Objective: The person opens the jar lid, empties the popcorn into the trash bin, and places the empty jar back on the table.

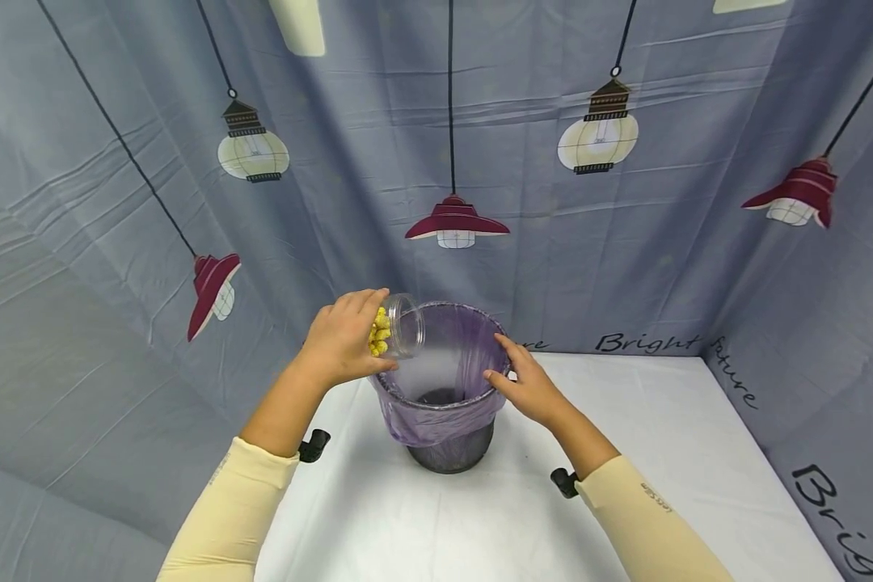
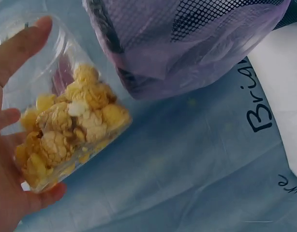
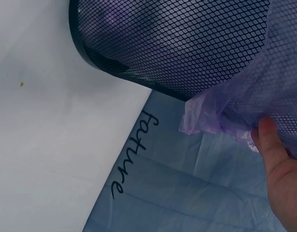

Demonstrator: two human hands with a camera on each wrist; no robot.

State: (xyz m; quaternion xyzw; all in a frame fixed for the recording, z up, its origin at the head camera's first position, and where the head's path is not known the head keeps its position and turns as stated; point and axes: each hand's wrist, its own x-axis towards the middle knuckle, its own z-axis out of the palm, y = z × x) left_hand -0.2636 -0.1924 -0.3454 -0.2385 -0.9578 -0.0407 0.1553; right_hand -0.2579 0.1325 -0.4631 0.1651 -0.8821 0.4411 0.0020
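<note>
Clear jar [image 1: 405,326] is left of frame centre, mouth over the left rim of the lined bin [image 1: 451,457]. It's on its side, long axis roughly horizontal in the head view, mouth pointing right, base left; exact tilt I can't tell. Yellow popcorn [image 1: 380,333] is piled at the base end; left wrist view puts that end lower right, mouth upper left. Left hand [image 1: 344,339] grip is clamped on the jar, fingers over the far side, thumb along the near side, forearm rising from lower left. Right hand [image 1: 529,386] grip is clamped on the bin's right rim, thumb and index finger apart, forearm in from lower right. Bin is black mesh, upright mid-frame, purple bag [image 1: 440,424] folded over its rim. It stands on the white desk [image 1: 626,453]. Behind: grey-blue curtain [image 1: 378,162] with printed lamps [image 1: 457,220].
</note>
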